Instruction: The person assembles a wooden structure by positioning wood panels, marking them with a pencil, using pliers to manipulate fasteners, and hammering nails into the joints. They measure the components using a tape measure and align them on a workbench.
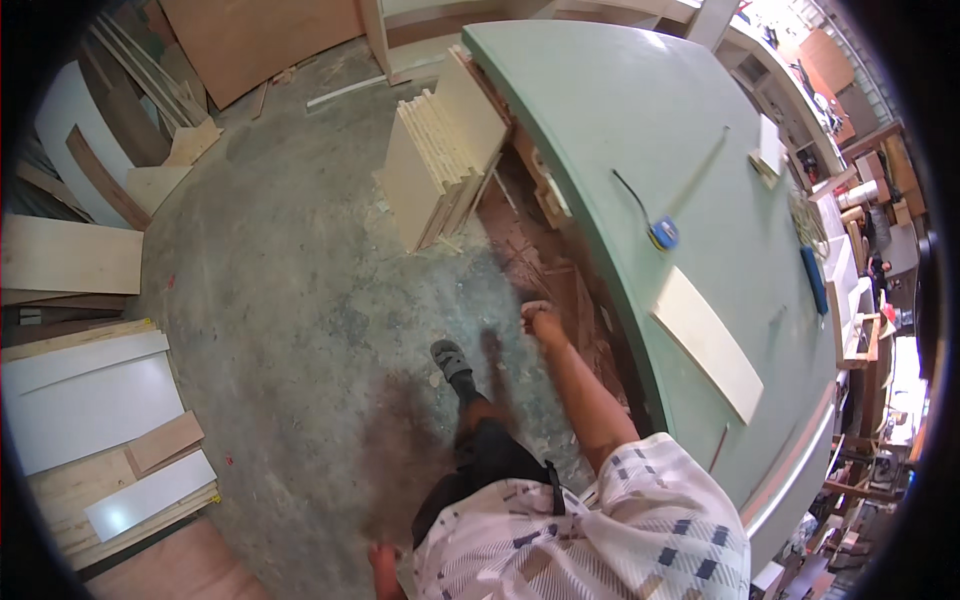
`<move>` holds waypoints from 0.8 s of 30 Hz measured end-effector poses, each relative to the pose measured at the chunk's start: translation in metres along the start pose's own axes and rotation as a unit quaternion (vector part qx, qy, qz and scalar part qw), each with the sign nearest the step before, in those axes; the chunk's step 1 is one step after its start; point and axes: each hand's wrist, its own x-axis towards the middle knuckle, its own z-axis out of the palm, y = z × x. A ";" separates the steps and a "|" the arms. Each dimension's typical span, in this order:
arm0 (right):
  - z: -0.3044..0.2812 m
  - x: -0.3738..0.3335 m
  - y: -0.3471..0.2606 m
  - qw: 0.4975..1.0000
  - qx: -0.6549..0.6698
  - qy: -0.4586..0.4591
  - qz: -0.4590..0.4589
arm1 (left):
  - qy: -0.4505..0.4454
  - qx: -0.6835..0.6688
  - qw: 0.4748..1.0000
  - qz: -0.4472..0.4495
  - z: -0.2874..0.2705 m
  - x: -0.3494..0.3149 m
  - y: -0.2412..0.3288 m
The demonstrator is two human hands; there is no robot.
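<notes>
One right grip (541, 320) near one green table (600, 110), one tape measure (663, 234) atop

Two hands (540, 318), one tape measure (664, 234), one sandal (452, 359) show.

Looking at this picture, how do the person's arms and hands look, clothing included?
The short, loose sleeve on the right arm is pale with dark squares and fine stripes. The right hand and left hand look gloveless; the left sleeve can't be made out.
</notes>
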 end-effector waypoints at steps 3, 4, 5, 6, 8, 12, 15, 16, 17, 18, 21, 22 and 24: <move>0.009 0.118 0.002 0.996 0.080 0.036 -0.011 | -0.076 -0.090 0.993 -0.020 0.008 -0.040 -0.018; 0.008 0.155 0.000 0.996 0.049 0.079 -0.009 | -0.088 -0.107 0.989 -0.055 0.009 -0.045 -0.009; 0.008 0.190 -0.004 0.988 0.022 0.149 0.028 | -0.097 -0.117 0.985 -0.078 0.009 -0.046 0.006; 0.008 0.221 -0.008 0.979 0.005 0.199 0.048 | -0.103 -0.128 0.982 -0.095 0.008 -0.048 0.023; 0.007 0.268 -0.013 0.961 -0.005 0.270 0.058 | -0.109 -0.142 0.977 -0.115 0.001 -0.045 0.055; 0.006 0.326 -0.018 0.939 0.001 0.340 0.056 | -0.112 -0.163 0.974 -0.114 -0.017 -0.038 0.104; 0.001 0.342 -0.014 0.933 0.017 0.356 0.047 | -0.120 -0.163 0.975 -0.097 -0.034 -0.035 0.130; -0.001 0.345 -0.013 0.931 0.023 0.360 0.045 | -0.120 -0.164 0.975 -0.092 -0.038 -0.033 0.139; -0.003 0.346 -0.011 0.932 0.030 0.359 0.042 | -0.122 -0.164 0.975 -0.087 -0.041 -0.031 0.147; -0.005 0.347 -0.010 0.931 0.039 0.360 0.041 | -0.120 -0.167 0.975 -0.089 -0.044 -0.026 0.157; -0.011 0.347 -0.005 0.931 0.059 0.359 0.038 | -0.111 -0.181 0.973 -0.092 -0.048 -0.013 0.176; -0.012 0.348 -0.003 0.930 0.068 0.360 0.035 | -0.134 -0.182 0.970 -0.088 -0.047 -0.007 0.180; -0.013 0.343 0.002 0.932 0.088 0.351 0.029 | -0.153 -0.181 0.969 -0.072 -0.046 0.006 0.187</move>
